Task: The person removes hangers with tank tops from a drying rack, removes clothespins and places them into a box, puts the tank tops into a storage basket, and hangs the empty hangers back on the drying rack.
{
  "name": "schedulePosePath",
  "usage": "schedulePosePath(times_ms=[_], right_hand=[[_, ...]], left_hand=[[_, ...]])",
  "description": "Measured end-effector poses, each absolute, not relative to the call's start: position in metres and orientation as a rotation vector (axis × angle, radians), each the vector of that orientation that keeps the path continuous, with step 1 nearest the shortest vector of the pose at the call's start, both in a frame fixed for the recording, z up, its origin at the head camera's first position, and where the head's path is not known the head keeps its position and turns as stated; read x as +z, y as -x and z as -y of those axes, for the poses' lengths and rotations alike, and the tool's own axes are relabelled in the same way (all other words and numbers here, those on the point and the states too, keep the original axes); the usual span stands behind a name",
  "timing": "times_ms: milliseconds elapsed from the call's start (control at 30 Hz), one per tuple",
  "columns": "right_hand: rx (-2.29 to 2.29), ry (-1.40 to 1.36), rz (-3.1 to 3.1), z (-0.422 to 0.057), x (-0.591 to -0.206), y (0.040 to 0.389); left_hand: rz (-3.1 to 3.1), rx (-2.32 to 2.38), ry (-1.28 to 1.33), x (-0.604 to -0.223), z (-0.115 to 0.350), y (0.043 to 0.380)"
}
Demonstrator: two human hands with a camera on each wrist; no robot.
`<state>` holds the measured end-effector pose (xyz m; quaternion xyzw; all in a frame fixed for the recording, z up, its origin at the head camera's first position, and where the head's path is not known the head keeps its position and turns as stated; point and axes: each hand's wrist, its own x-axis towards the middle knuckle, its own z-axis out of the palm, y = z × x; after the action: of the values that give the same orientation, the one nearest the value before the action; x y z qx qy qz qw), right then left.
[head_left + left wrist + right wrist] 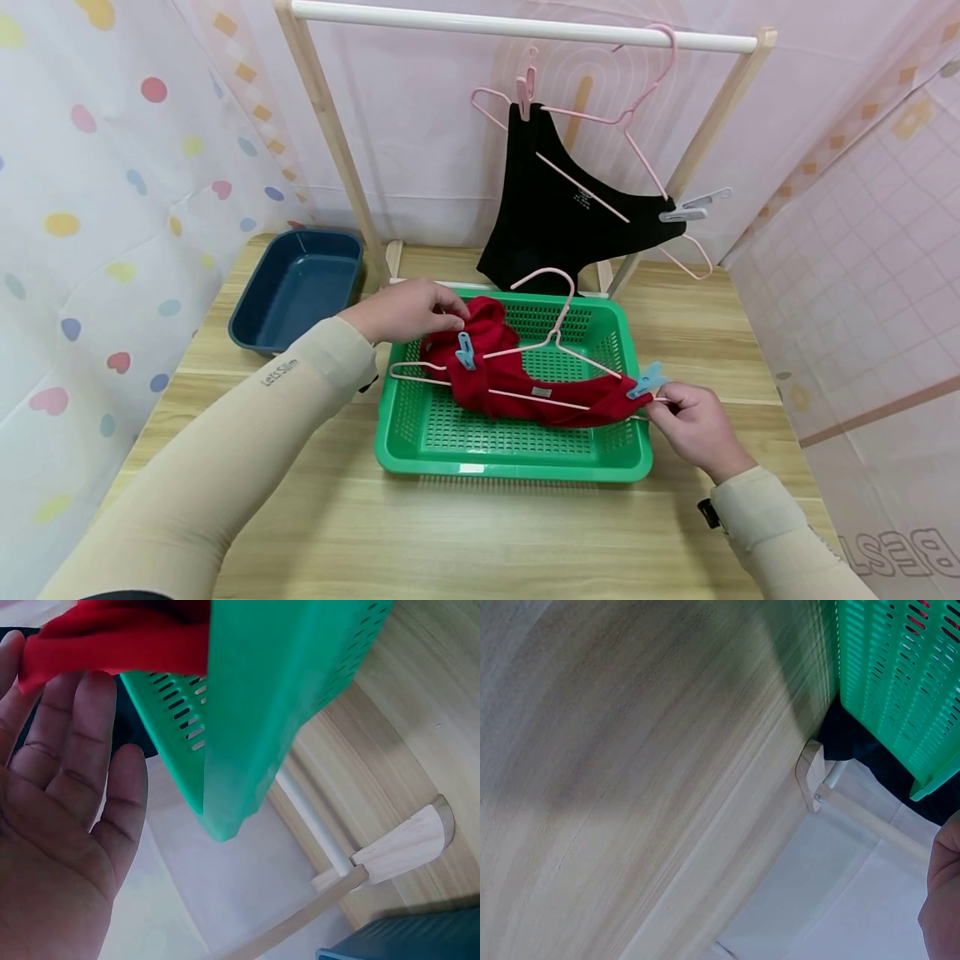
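A pair of red underwear (525,396) lies along a pink hanger (567,304), over the green basket (513,473). One blue clothespin (465,352) clips its left part to the hanger; another blue clothespin (647,380) is at the right corner. My left hand (408,310) pinches the bunched red cloth near the basket's back left; the left wrist view shows fingertips behind its edge. With the thumb and curled fingers, my right hand (693,429) grips the hanger's right end beside the clothespin. In the right wrist view only a sliver of that hand (943,892) shows.
Behind the basket stands a wooden rack with a white rail (450,21). Black underwear (555,208) hangs there on another pink hanger, with a pink clothespin (525,92) and a grey clothespin (693,208). A dark blue basin (300,292) sits at the back left.
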<state>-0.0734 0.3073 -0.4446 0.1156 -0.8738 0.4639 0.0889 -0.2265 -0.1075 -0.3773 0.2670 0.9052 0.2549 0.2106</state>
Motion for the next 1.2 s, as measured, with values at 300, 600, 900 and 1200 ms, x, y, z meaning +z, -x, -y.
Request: schedulePosePath(times_ms=[300,600,900,1200], right_hand=[[1.363,-0.337,2.616,-0.308,-0.447,0.073],[1.351,-0.326,2.632,-0.307,-0.449,0.075],[1.349,-0.324,2.657,-0.306,-0.447,0.076],[1.389,-0.357,2.649,-0.305,-0.447,0.078]], left_hand=[[-2.533,0.711,-0.777,-0.377,0.112,0.223],[-2.522,0.742,-0.771,-0.377,0.115,0.216],[-2.537,0.774,-0.78,-0.374,0.119,0.208],[-2.53,0.866,-0.795,-0.372,0.125,0.198]])
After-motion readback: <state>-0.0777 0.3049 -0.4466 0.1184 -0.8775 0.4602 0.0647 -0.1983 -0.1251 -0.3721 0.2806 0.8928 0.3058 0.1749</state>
